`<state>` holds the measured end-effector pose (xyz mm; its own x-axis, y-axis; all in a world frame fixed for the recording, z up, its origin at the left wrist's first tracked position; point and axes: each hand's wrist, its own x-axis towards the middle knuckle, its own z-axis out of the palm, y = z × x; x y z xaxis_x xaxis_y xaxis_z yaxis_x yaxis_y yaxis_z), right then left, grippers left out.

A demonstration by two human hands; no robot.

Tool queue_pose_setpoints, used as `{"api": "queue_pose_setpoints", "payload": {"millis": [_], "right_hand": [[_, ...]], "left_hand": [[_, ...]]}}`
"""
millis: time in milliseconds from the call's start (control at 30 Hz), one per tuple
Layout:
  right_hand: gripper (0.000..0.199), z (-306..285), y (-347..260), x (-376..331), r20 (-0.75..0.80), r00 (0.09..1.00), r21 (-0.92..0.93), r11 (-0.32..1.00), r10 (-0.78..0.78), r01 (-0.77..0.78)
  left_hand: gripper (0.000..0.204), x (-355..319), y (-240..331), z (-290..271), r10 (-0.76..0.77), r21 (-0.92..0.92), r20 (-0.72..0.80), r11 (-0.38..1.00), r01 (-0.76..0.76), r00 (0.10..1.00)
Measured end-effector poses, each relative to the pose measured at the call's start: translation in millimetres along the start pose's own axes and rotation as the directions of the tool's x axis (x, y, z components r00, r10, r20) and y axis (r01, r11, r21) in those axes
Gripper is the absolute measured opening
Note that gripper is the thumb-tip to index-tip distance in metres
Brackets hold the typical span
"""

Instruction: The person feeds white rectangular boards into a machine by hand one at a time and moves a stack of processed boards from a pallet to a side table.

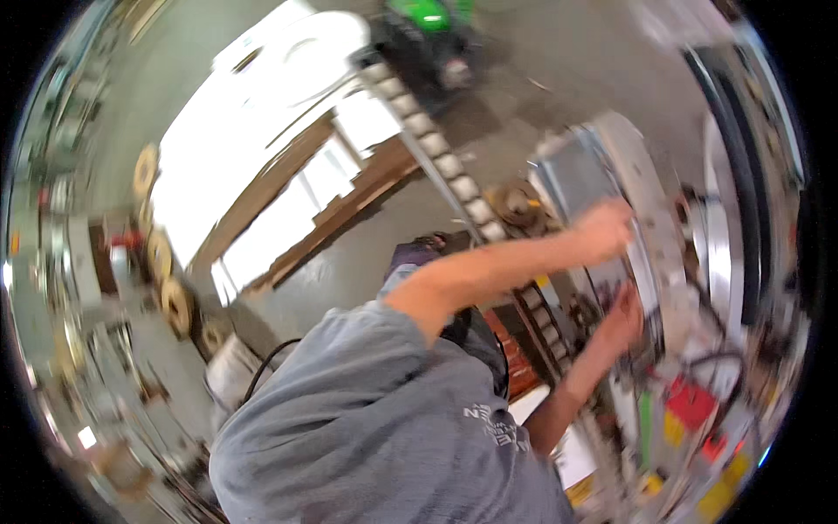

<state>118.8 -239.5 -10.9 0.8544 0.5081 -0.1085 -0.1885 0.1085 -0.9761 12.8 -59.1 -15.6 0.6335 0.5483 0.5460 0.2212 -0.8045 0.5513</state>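
Note:
My left hand (604, 231) is over a grey machine box (578, 170), its arm stretched across from my body. Its fingers look curled into a fist, and whatever is in them is hidden. Lower down, my right hand (623, 318) is beside a pale metal strip (644, 269) along the machine. Its fingers are bent together near the strip's edge; blur hides what they hold. Dark machine parts lie between the two hands.
A roller conveyor (435, 150) runs diagonally toward the machine, past a round brown part (515, 204). White sheets and brown boards (349, 205) lie beyond it. A green and black machine (428, 48) stands at the top. Red and yellow items (691, 402) lie lower right.

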Motion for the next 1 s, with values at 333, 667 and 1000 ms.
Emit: {"api": "queue_pose_setpoints", "payload": {"millis": [333, 667, 1000], "right_hand": [[0.038, 48, -11, -17, -0.174, 0.983, 0.201, 0.975, -0.062, 0.097], [0.027, -6, -14, 1, -0.267, 0.962, -0.049, 0.998, -0.062, 0.05], [0.031, -73, -32, 2, -0.394, 0.914, -0.076, 0.994, -0.099, 0.075]], "left_hand": [[0.026, 23, -10, -10, 0.185, -0.119, 0.017, 0.976, -0.182, 0.983], [0.028, 27, 36, 26, 0.234, -0.119, 0.123, 0.968, -0.219, 0.964], [0.026, 32, 98, 86, 0.371, -0.138, 0.095, 0.924, -0.357, 0.924]]}}
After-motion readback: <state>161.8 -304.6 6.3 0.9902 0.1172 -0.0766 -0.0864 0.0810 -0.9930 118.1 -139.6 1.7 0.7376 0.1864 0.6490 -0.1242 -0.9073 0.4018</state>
